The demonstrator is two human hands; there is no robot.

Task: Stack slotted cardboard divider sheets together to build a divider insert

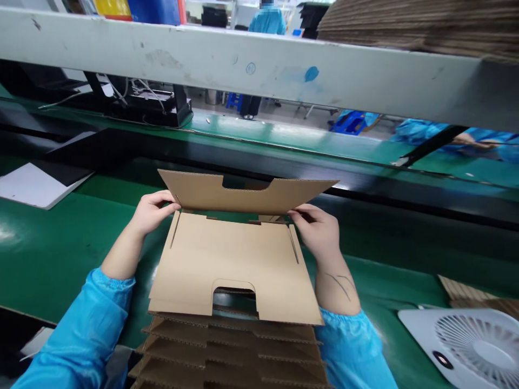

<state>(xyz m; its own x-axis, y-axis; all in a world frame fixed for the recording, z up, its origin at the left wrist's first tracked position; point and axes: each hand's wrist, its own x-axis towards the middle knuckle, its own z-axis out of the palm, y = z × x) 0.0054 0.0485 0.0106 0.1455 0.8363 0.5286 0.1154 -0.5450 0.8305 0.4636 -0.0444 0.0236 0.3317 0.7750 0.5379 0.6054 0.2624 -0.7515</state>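
Note:
A brown cardboard panel [247, 200] with a notch in its top edge stands tilted up in front of me. My left hand [156, 210] pinches its lower left corner between thumb and fingers. At the lower right corner, my right hand [318, 227] grips the same panel. Just below lies a flat cardboard piece [235, 251] with side slits and a cut-out at its near edge; I cannot tell whether the two are joined. It rests on top of a stack of folded cardboard pieces [235, 356] nearest me.
A white fan [478, 346] lies on the green work surface [105, 227] at right. White sheets [36, 183] lie at left. A grey beam [251, 65] crosses above, with stacked cardboard [417, 24] on it. Other people in blue sleeves [421, 132] are beyond.

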